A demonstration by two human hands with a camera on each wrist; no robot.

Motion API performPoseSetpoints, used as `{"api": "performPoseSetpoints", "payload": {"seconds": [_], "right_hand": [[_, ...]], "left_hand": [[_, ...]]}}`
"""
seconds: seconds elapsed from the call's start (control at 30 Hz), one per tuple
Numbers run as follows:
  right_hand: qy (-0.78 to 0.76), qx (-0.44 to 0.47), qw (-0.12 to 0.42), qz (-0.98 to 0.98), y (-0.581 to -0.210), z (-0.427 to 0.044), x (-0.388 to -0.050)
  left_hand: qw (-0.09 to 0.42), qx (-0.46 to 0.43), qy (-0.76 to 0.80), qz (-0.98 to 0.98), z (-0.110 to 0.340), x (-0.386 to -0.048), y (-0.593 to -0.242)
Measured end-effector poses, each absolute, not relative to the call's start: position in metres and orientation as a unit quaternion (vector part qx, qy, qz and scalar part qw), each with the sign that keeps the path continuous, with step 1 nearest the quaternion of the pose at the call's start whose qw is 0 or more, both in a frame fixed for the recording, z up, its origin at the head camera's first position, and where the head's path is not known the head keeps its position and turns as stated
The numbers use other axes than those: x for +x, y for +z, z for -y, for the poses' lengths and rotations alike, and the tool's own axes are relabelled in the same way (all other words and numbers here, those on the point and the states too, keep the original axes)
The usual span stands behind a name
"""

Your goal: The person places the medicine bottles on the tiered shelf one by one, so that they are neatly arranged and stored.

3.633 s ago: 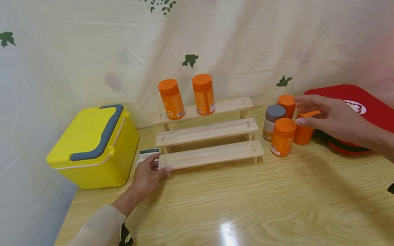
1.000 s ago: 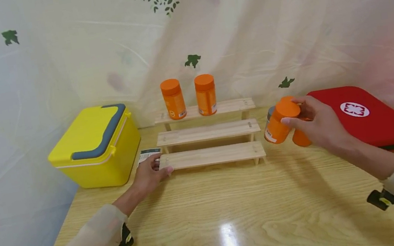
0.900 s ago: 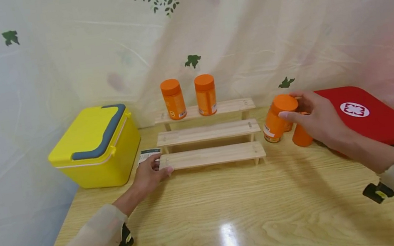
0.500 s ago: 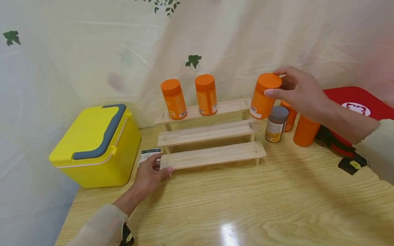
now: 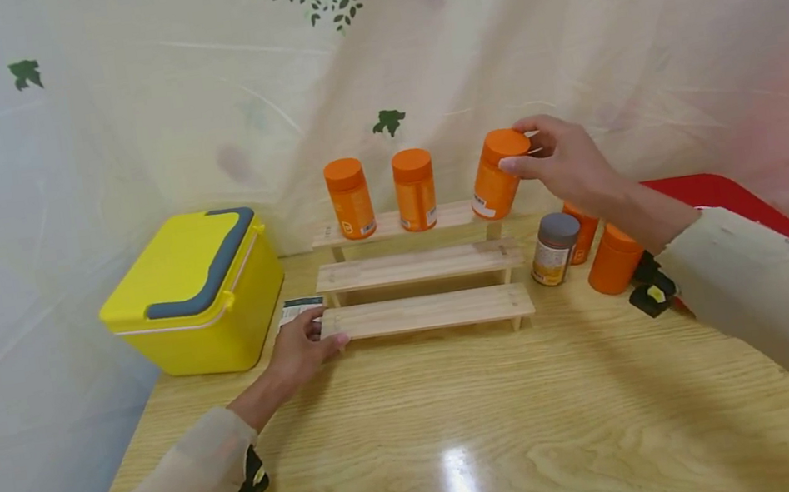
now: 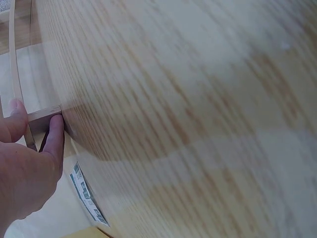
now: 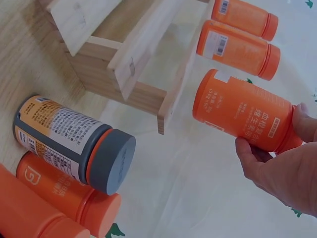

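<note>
My right hand point(image 5: 567, 159) grips an orange pill bottle point(image 5: 495, 181) near its lid. The bottle leans a little, at the right end of the top step of a three-step wooden rack point(image 5: 427, 313). In the right wrist view the held bottle point(image 7: 240, 111) appears just off the top board; whether it touches is unclear. Two more orange bottles, one at the left point(image 5: 351, 200) and one at the middle point(image 5: 415, 191), stand upright on that step. My left hand point(image 5: 297, 352) holds the left end of the lowest step, thumb on the board and a finger at its leg point(image 6: 45, 117).
Right of the rack stand a grey-lidded bottle point(image 5: 554, 250) and two orange bottles, one in front point(image 5: 614, 261) and one partly hidden point(image 5: 581, 230). A red case point(image 5: 745, 209) lies behind my right arm. A yellow cooler box point(image 5: 193, 299) sits left, beside a small printed packet point(image 5: 299, 305).
My right hand has picked up the orange bottle from the group at the right and carried it up and left to the top step. My left hand has stayed on the rack.
</note>
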State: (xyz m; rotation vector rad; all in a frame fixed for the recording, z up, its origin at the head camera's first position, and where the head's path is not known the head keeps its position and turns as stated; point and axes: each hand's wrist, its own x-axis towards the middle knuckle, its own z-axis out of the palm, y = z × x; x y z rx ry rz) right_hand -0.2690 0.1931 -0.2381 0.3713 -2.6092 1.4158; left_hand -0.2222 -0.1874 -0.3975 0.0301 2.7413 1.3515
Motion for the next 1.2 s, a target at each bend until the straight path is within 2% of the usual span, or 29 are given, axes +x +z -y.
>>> {"api": "performPoseSetpoints", "payload": {"seconds": [0.37, 1.2], "right_hand": [[0.483, 0.129, 0.034, 0.866, -0.233, -0.186, -0.291], [0.462, 0.159, 0.018, 0.873, -0.25, -0.181, -0.316]], "left_hand": [[0.042, 0.008, 0.439, -0.897, 0.189, -0.222, -0.398], [0.037, 0.013, 0.439, -0.897, 0.188, -0.221, -0.399]]}}
